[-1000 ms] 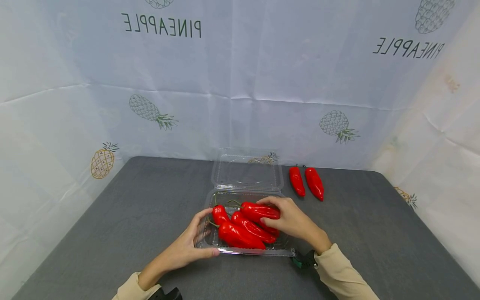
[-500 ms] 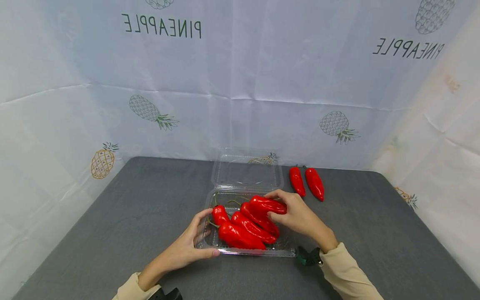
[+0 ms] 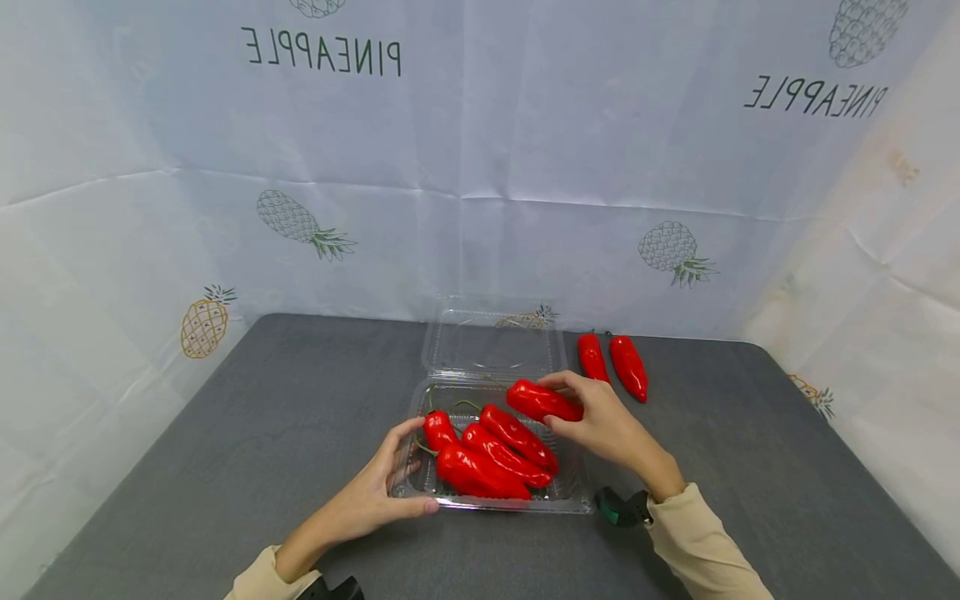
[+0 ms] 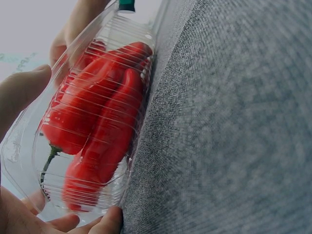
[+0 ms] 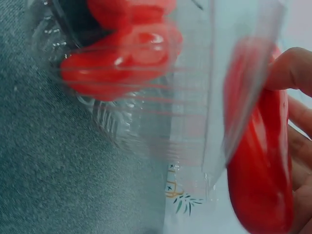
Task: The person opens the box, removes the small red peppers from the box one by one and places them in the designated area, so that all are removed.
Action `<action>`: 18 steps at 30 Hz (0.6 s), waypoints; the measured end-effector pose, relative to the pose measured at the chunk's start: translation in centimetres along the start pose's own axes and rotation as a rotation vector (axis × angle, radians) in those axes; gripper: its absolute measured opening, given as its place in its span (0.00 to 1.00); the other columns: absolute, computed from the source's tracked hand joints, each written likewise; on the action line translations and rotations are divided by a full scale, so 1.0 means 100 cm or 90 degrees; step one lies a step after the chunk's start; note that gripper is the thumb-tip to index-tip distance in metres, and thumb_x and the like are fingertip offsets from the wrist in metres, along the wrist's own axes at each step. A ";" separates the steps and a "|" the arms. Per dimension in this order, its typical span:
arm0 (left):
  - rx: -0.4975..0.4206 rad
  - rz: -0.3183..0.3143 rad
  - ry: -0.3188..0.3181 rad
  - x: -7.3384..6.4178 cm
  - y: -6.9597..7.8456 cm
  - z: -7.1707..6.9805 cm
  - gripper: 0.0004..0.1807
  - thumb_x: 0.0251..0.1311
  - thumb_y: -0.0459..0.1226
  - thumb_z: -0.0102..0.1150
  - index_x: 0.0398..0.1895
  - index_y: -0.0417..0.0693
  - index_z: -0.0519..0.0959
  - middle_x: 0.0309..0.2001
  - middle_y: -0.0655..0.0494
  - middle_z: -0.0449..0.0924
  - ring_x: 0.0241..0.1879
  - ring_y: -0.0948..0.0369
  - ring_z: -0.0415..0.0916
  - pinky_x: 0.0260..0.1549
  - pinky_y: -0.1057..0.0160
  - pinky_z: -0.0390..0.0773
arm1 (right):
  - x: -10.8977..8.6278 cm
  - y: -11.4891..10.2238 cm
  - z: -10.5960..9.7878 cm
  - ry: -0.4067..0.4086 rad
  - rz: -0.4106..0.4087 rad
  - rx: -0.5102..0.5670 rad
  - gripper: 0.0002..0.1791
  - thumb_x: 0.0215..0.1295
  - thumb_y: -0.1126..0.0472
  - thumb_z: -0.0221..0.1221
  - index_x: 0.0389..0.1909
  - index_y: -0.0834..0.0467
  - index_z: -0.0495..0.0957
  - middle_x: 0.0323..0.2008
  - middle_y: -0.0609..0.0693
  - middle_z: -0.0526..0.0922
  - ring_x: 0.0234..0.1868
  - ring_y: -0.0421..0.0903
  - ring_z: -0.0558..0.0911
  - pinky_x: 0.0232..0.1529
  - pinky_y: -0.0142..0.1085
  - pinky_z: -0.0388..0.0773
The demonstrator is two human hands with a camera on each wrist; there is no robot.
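Head view: the right grip [image 3: 607, 425] hides part of the held red pepper [image 3: 538, 400] from us, and the tip of the left loose pepper [image 3: 591, 357]. Left grip [image 3: 375, 483]: we make out some fingers only dimly through the clear clamshell box [image 3: 573, 475]. Both sleeves [image 3: 708, 546] run off the bottom edge; the top edge crops a pineapple print [image 3: 317, 7]. Left wrist view: ribbed plastic breaks up the boxed peppers [image 4: 80, 117]; backdrop marks [image 4: 19, 61] too blurred for us to read. Right wrist view: plastic smeared, veiling the held pepper's upper end; hand cropped at right.
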State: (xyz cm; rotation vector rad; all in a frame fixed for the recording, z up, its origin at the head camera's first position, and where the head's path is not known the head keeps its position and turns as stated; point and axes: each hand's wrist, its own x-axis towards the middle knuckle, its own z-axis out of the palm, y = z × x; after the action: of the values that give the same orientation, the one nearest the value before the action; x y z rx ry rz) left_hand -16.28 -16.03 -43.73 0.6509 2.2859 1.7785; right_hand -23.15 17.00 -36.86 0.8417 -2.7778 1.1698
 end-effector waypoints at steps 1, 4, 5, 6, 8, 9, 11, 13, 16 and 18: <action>0.000 -0.001 0.001 0.000 0.000 0.000 0.53 0.54 0.38 0.71 0.76 0.45 0.46 0.77 0.40 0.46 0.76 0.37 0.47 0.68 0.44 0.64 | 0.000 0.000 -0.001 0.001 0.003 -0.002 0.27 0.58 0.67 0.67 0.59 0.60 0.74 0.50 0.56 0.84 0.43 0.47 0.84 0.40 0.33 0.87; -0.001 0.001 0.002 0.000 0.000 0.000 0.53 0.54 0.38 0.72 0.76 0.45 0.46 0.77 0.39 0.46 0.76 0.37 0.47 0.68 0.44 0.63 | -0.001 0.001 -0.004 0.005 0.008 -0.006 0.28 0.58 0.68 0.66 0.61 0.60 0.73 0.50 0.56 0.84 0.43 0.47 0.84 0.40 0.33 0.87; 0.000 0.000 0.002 0.000 0.000 0.000 0.53 0.54 0.38 0.72 0.76 0.44 0.46 0.77 0.39 0.46 0.76 0.37 0.47 0.68 0.44 0.64 | -0.001 0.001 -0.004 0.008 0.009 -0.011 0.28 0.58 0.68 0.66 0.61 0.60 0.73 0.50 0.56 0.84 0.43 0.47 0.84 0.39 0.32 0.86; 0.001 -0.002 0.002 0.000 0.000 0.000 0.53 0.54 0.38 0.72 0.76 0.44 0.46 0.77 0.40 0.46 0.76 0.37 0.47 0.68 0.44 0.64 | -0.001 0.001 -0.005 0.012 0.010 -0.017 0.28 0.58 0.69 0.66 0.61 0.60 0.73 0.50 0.56 0.84 0.42 0.46 0.84 0.39 0.32 0.86; 0.002 -0.005 0.003 0.001 0.000 0.000 0.53 0.54 0.38 0.72 0.76 0.45 0.46 0.77 0.40 0.46 0.76 0.37 0.47 0.68 0.44 0.64 | -0.002 0.002 -0.007 0.021 0.011 -0.030 0.28 0.58 0.68 0.66 0.61 0.59 0.74 0.49 0.55 0.85 0.41 0.45 0.83 0.38 0.31 0.86; 0.002 -0.006 0.003 0.000 0.000 -0.001 0.53 0.54 0.38 0.72 0.76 0.45 0.46 0.77 0.40 0.46 0.76 0.37 0.48 0.68 0.44 0.64 | -0.002 0.002 -0.008 0.027 0.011 -0.037 0.27 0.58 0.68 0.66 0.61 0.59 0.75 0.49 0.55 0.85 0.40 0.45 0.83 0.37 0.31 0.85; 0.001 -0.006 0.001 0.000 0.000 -0.001 0.53 0.54 0.38 0.72 0.76 0.45 0.46 0.77 0.39 0.46 0.76 0.37 0.48 0.68 0.44 0.64 | -0.002 0.003 -0.010 0.041 0.014 -0.051 0.27 0.58 0.68 0.67 0.60 0.59 0.75 0.48 0.54 0.85 0.38 0.44 0.83 0.37 0.31 0.85; 0.001 -0.005 0.001 0.000 0.000 -0.001 0.53 0.54 0.38 0.72 0.76 0.45 0.46 0.77 0.39 0.46 0.76 0.37 0.48 0.68 0.45 0.64 | -0.003 0.003 -0.013 0.053 0.017 -0.062 0.27 0.57 0.67 0.68 0.60 0.58 0.76 0.48 0.54 0.86 0.38 0.44 0.83 0.37 0.31 0.85; 0.002 -0.001 0.000 0.000 0.000 -0.001 0.52 0.54 0.38 0.72 0.76 0.44 0.46 0.77 0.39 0.46 0.76 0.37 0.48 0.68 0.45 0.64 | -0.003 0.004 -0.017 0.068 0.025 -0.071 0.27 0.57 0.67 0.68 0.60 0.58 0.76 0.47 0.55 0.86 0.38 0.44 0.83 0.37 0.31 0.84; 0.002 0.001 0.000 0.001 0.000 0.000 0.52 0.55 0.38 0.71 0.76 0.44 0.46 0.77 0.39 0.46 0.76 0.37 0.48 0.68 0.45 0.64 | -0.004 0.004 -0.020 0.077 0.028 -0.074 0.27 0.57 0.66 0.69 0.60 0.59 0.76 0.47 0.56 0.86 0.39 0.46 0.84 0.37 0.33 0.85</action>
State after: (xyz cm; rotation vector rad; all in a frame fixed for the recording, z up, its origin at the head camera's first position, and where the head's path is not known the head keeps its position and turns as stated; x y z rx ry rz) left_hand -16.35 -16.05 -43.71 0.6549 2.2893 1.7756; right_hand -23.42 18.78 -35.78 0.6808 -2.7472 1.0171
